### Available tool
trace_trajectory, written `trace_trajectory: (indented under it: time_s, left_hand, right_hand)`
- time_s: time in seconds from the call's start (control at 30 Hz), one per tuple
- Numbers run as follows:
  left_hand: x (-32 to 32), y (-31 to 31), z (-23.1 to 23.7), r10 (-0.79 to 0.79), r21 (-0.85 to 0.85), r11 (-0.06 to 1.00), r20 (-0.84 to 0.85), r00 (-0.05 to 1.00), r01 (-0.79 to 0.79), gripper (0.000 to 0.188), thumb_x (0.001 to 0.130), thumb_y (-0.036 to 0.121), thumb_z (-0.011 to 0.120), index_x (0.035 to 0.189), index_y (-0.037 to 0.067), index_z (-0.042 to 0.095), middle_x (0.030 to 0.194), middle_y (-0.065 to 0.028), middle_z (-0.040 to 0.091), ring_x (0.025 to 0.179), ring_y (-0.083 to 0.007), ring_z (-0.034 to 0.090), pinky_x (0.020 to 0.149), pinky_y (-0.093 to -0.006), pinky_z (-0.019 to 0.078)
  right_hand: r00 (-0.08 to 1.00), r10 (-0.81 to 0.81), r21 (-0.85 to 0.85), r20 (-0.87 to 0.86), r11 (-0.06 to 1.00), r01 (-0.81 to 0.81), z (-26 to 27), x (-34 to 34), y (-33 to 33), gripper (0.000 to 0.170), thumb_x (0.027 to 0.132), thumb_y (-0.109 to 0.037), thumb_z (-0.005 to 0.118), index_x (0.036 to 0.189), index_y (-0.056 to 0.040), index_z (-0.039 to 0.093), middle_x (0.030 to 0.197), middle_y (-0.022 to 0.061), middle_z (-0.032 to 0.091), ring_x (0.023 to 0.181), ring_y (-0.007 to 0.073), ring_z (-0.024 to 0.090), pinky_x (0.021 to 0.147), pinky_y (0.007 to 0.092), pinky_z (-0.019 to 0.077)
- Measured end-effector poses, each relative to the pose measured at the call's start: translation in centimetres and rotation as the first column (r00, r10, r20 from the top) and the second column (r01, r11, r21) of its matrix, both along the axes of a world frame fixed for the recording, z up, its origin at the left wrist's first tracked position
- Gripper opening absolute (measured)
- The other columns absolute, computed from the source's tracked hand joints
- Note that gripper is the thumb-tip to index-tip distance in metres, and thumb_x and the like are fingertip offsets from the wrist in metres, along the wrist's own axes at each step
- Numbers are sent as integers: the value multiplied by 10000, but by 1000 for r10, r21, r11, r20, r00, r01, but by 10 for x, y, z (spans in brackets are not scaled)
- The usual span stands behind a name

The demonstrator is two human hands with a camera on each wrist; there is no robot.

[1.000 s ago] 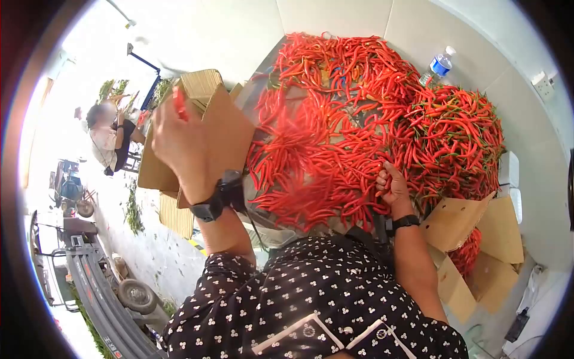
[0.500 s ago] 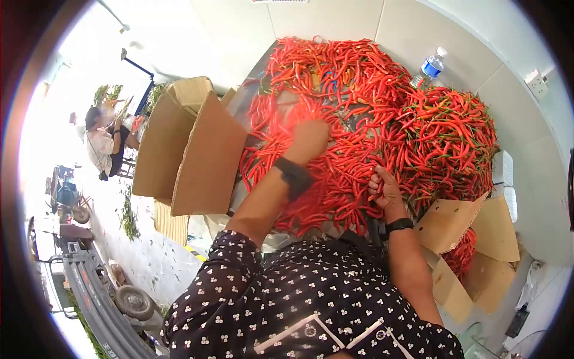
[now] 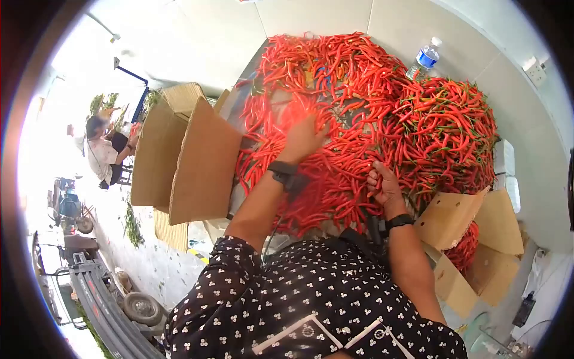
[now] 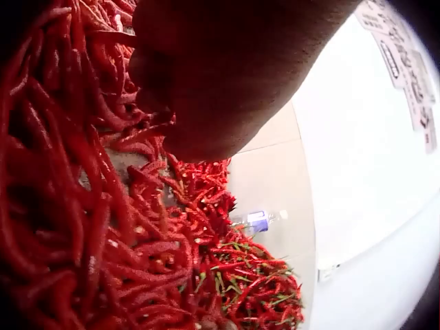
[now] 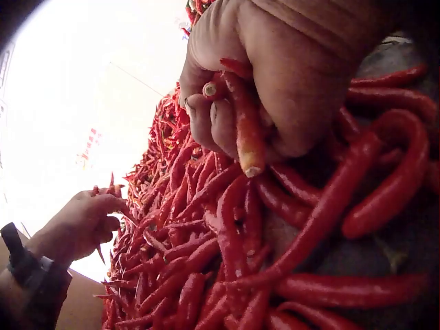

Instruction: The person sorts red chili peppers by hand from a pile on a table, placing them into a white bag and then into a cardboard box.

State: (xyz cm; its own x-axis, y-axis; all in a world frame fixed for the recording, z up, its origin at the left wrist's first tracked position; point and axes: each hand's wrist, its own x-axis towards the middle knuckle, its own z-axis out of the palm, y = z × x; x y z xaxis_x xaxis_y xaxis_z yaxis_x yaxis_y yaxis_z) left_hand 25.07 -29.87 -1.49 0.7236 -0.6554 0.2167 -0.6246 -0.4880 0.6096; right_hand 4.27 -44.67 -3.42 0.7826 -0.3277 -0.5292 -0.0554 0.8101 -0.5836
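My left hand [image 3: 302, 141] is over the left part of a wide spread of red chili peppers [image 3: 341, 164]. In the right wrist view, chili tips poke out from between the curled fingers of that left hand [image 5: 82, 223]; in the left wrist view the hand is dark and hides its own grip. Low over the near edge of the spread, my right hand [image 3: 385, 184] is curled around a few chili peppers [image 5: 245, 130], their pale cut ends showing below the thumb. Loose chilies lie beneath both hands.
An open cardboard box [image 3: 203, 161] stands left of the spread. A taller heap of chilies with green stems [image 3: 448, 131] rises at right, near a water bottle [image 3: 424, 58]. Another box [image 3: 496, 227] with chilies is at lower right. A seated person [image 3: 104, 152] is far left.
My left hand came from above the left cardboard box, where it held red chilies, down to the chili spread and has stayed about there. The right hand keeps its place and grip.
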Motion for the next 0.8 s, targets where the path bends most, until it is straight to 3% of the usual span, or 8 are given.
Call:
trace_trajectory:
  time_s: [0.07, 0.13, 0.27, 0.37, 0.43, 0.57, 0.67, 0.8]
  left_hand:
    - [3, -9, -4, 8, -89, 996, -102, 995, -17, 209, 721, 205, 584, 826, 27, 555, 757, -150, 579, 722, -323, 579, 626, -414, 456]
    - [3, -24, -9, -239, -90, 961, 196, 951, 260, 196, 717, 182, 570, 835, 27, 570, 757, -150, 591, 729, -328, 585, 636, -404, 465]
    - [-16, -50, -12, -229, 69, 973, 258, 939, 218, 177, 703, 150, 555, 807, 11, 592, 748, -153, 603, 727, -306, 600, 646, -382, 477]
    - [-26, -56, -13, -158, 256, 958, 109, 981, 126, 131, 692, 112, 538, 745, 21, 616, 778, -157, 610, 739, -285, 611, 646, -369, 487]
    - [-36, -51, -1, -211, 266, 955, 295, 932, 132, 107, 689, 90, 533, 672, 30, 619, 786, -155, 611, 744, -280, 614, 643, -373, 492]
    - [-46, -40, -5, -211, 308, 947, 378, 901, 92, 105, 692, 70, 524, 723, 36, 619, 806, -157, 610, 755, -277, 613, 648, -377, 494]
    - [-44, -28, -16, -255, 327, 932, 292, 922, 154, 128, 699, 81, 531, 789, 34, 609, 815, -161, 605, 767, -289, 608, 651, -386, 485]
    - [-28, -9, -11, -167, -68, 985, -103, 981, 161, 162, 722, 148, 561, 835, 35, 588, 831, -170, 600, 761, -327, 591, 643, -404, 467]
  right_hand:
    - [1000, 14, 4, 3, 1000, -14, -3, 1, -2, 148, 808, -231, 608, 784, -130, 503, 581, 5, 471, 481, 112, 451, 369, 243, 376]
    - [1000, 23, 5, -6, 1000, -23, -7, 1, -4, 135, 812, -224, 603, 789, -132, 507, 580, 8, 476, 471, 107, 450, 358, 239, 369]
    - [999, 26, -4, -20, 1000, -26, -6, 0, -4, 135, 812, -225, 602, 786, -138, 502, 573, 4, 466, 460, 107, 446, 352, 236, 361]
    - [999, 35, -37, -39, 999, -36, 2, -1, -1, 139, 809, -220, 605, 780, -140, 495, 564, -2, 450, 459, 105, 447, 357, 223, 346]
    - [1000, 19, -24, -18, 1000, -20, -1, -1, 0, 145, 810, -215, 604, 771, -142, 485, 559, -6, 436, 462, 101, 444, 365, 213, 333]
    - [1000, 19, -4, -3, 1000, -19, -2, -1, -1, 147, 812, -209, 603, 769, -142, 479, 559, -7, 436, 465, 100, 441, 371, 210, 329]
    - [999, 31, -13, -26, 999, -31, 1, -1, -1, 153, 813, -205, 603, 759, -143, 474, 558, -8, 432, 467, 99, 439, 372, 212, 327]
    - [999, 1, -43, -43, 999, -3, 9, 0, 4, 154, 811, -201, 606, 752, -142, 476, 562, -3, 447, 467, 104, 443, 371, 214, 329]
